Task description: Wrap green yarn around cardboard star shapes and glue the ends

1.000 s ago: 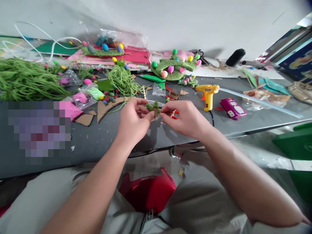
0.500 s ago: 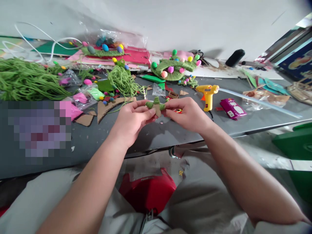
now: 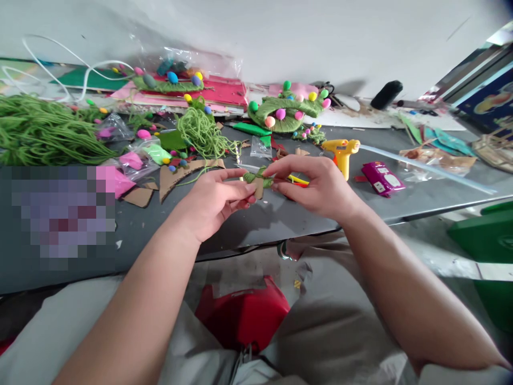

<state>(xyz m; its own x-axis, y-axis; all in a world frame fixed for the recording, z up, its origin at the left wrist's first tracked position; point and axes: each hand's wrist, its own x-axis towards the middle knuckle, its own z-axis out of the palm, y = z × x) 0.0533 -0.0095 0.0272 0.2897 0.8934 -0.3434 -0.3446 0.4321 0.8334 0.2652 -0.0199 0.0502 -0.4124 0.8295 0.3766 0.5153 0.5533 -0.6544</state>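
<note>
Between my hands is a small cardboard shape (image 3: 259, 188), partly wrapped in green yarn, with a bare brown part at the bottom. My left hand (image 3: 214, 199) pinches its left side between thumb and fingers. At its right and upper side, the fingers of my right hand (image 3: 310, 182) are closed on the yarn-wrapped part. Just right of my right hand lies a yellow glue gun (image 3: 342, 152), its lower handle hidden. Behind my hands is a tangle of green yarn (image 3: 202, 131).
A grey table (image 3: 156, 230) holds a large green yarn bundle (image 3: 48, 131), decorated green wreaths (image 3: 280, 113), cardboard scraps (image 3: 138, 196), a purple packet (image 3: 382, 179) and a long translucent stick (image 3: 428, 169). Below the table edge is a red stool (image 3: 244, 315).
My right hand has shifted slightly right and its fingers have moved over the top of the wrapped shape. The shape has tilted a little and sits slightly lower; more of the glue gun's handle is covered.
</note>
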